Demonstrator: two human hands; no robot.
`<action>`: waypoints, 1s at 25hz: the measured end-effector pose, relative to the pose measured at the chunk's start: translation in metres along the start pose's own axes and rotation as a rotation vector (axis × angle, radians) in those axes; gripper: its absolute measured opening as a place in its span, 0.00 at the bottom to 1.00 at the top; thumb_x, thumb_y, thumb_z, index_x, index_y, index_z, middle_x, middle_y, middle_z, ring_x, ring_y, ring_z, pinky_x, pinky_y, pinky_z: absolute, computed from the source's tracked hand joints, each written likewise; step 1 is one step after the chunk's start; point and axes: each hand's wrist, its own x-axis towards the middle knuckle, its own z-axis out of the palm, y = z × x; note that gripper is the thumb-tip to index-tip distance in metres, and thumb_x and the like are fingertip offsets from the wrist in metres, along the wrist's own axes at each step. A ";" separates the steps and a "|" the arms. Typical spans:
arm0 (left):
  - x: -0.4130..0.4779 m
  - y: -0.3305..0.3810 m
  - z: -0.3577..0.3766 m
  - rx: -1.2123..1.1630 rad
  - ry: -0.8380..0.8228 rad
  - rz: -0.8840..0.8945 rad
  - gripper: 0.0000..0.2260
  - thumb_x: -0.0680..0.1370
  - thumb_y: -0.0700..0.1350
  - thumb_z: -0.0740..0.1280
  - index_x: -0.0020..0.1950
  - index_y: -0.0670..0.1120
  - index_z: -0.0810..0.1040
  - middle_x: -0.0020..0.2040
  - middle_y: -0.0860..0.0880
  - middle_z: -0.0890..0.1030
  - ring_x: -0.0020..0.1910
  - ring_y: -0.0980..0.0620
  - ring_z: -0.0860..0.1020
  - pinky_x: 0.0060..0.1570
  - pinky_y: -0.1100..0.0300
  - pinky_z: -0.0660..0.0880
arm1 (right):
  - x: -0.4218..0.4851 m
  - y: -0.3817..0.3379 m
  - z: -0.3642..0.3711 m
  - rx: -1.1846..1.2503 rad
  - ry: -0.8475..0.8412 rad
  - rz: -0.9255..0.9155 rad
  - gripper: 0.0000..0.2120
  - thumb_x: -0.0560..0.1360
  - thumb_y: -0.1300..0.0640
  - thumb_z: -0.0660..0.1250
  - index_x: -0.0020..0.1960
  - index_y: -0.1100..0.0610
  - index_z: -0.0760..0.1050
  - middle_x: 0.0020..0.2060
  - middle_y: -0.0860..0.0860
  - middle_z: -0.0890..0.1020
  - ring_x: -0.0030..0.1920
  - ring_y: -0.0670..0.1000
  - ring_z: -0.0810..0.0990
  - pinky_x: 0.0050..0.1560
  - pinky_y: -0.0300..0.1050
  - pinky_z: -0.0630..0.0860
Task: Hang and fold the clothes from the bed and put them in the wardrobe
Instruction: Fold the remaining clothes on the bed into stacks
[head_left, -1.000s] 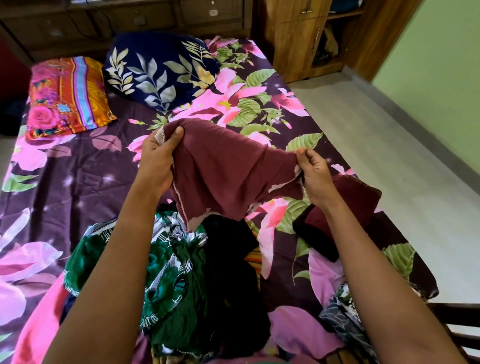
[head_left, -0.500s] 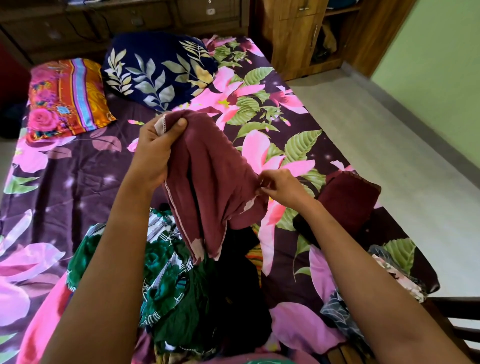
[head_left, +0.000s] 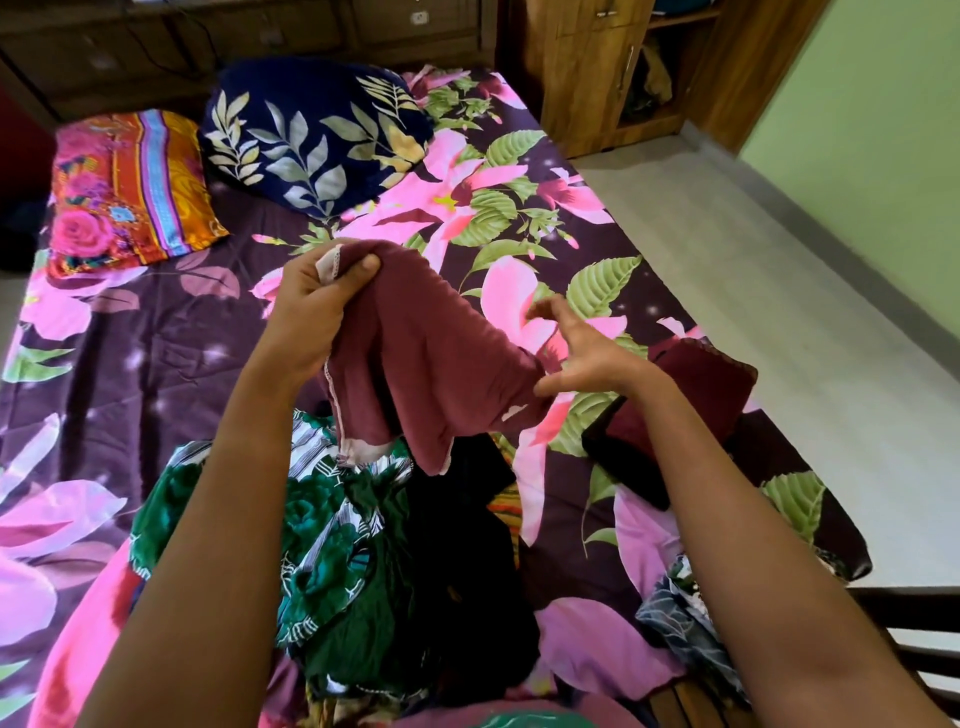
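L hand (head_left: 310, 317): pinching maroon garment (head_left: 441, 374) by far corner, holding it over bed (head_left: 130, 343).
R hand (head_left: 589, 356): fingers spread, hovering just right of garment.
Clothes pile (head_left: 332, 551): lying near, below garment.

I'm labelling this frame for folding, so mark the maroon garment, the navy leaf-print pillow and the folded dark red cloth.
maroon garment (head_left: 431, 358), head view, middle of the hanging fabric.
navy leaf-print pillow (head_left: 311, 130), head view, centre of its top face.
folded dark red cloth (head_left: 706, 384), head view, its upper face.

Looking into a home bedroom, taking in a floral-sheeted bed (head_left: 156, 364), a navy leaf-print pillow (head_left: 311, 140), an orange striped pillow (head_left: 130, 187), a wooden wardrobe (head_left: 587, 78)
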 end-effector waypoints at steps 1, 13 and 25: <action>0.000 0.002 0.003 0.008 -0.021 0.012 0.17 0.77 0.35 0.63 0.41 0.55 0.84 0.38 0.58 0.82 0.40 0.63 0.78 0.45 0.69 0.74 | 0.001 -0.007 0.005 0.074 -0.054 -0.046 0.41 0.63 0.60 0.79 0.69 0.53 0.60 0.67 0.50 0.66 0.69 0.48 0.64 0.64 0.38 0.62; -0.028 -0.022 -0.040 0.072 0.098 -0.077 0.17 0.76 0.36 0.65 0.41 0.57 0.84 0.37 0.59 0.83 0.37 0.63 0.78 0.42 0.70 0.76 | -0.006 -0.019 -0.019 -0.075 -0.240 0.214 0.08 0.66 0.60 0.77 0.36 0.56 0.78 0.33 0.51 0.82 0.30 0.43 0.79 0.36 0.38 0.77; -0.037 -0.067 -0.094 0.589 0.154 -0.076 0.06 0.75 0.34 0.67 0.50 0.33 0.78 0.35 0.51 0.77 0.35 0.61 0.73 0.35 0.73 0.68 | 0.037 -0.046 0.015 -0.457 0.078 0.144 0.05 0.75 0.56 0.68 0.45 0.58 0.79 0.43 0.59 0.80 0.46 0.59 0.78 0.41 0.47 0.70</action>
